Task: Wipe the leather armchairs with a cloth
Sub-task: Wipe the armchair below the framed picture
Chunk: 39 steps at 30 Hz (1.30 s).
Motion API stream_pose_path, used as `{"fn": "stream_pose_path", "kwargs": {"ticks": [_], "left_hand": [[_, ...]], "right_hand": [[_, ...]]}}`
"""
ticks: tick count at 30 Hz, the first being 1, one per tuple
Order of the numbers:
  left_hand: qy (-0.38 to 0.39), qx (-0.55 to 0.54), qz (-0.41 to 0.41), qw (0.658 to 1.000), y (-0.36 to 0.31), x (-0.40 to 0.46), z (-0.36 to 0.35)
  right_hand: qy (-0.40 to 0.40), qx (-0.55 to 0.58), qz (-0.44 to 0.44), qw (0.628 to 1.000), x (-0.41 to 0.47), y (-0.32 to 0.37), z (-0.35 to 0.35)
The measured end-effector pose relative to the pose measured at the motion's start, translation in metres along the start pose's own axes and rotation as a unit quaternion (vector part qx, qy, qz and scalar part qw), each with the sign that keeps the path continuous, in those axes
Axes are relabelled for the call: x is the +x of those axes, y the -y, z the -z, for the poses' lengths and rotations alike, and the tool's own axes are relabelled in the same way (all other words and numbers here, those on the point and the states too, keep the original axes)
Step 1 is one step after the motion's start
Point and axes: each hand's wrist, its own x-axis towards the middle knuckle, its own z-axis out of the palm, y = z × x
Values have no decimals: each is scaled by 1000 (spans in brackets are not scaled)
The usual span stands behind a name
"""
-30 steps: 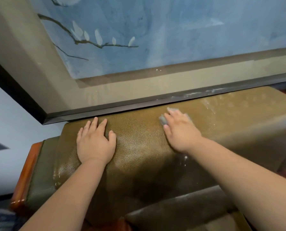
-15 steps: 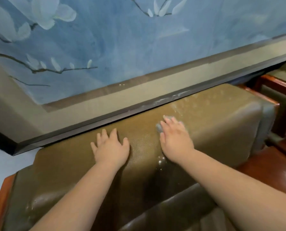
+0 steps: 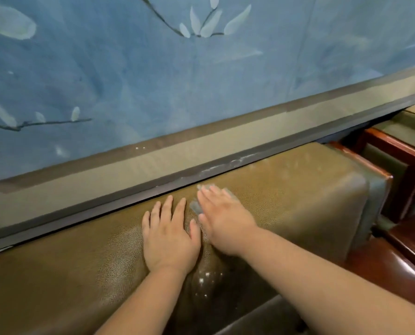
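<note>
From the head camera, I am leaning over the top of the olive leather armchair [image 3: 286, 189] backrest, which runs from near left to far right just beside the dark frame of a blue floral wall painting [image 3: 153, 81]. My left hand [image 3: 170, 235] lies flat on the leather, fingers straight and slightly spread, holding nothing. My right hand [image 3: 223, 221] is just beside it on the right, fingers straight too, pressing the small grey cloth [image 3: 195, 206] down onto the leather; only an edge of the cloth peeks out at my fingers' left side, and the hand is blurred. Neither grip is curled round anything.

Wet drops glisten on the front face of the backrest below my hands, and pale streaks lie on the leather farther right. A second armchair [image 3: 394, 165] with red-brown wooden trim stands at the far right.

My worry: the cloth is held only by flat pressure, so it could slip out from under my palm. Working this close to the frame, I could also smear moisture onto the painting's border.
</note>
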Motion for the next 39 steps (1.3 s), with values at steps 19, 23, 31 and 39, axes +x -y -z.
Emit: {"fn": "stream_pose_path", "kwargs": {"ticks": [19,23,31,39], "left_hand": [[-24,12,0,1000,3,4,-10],[-33,6,-2,999,3,5,-13],[46,45,-5,998,-7,4,15],[108,-26,-97,989,-131,40,-3]], "right_hand": [[31,82,-26,996,13,-78,30],[-21,52,-176,983,10,-139,46],[19,86,41,995,-37,-67,31],[-49,36,-215,975,-36,-187,54]]}}
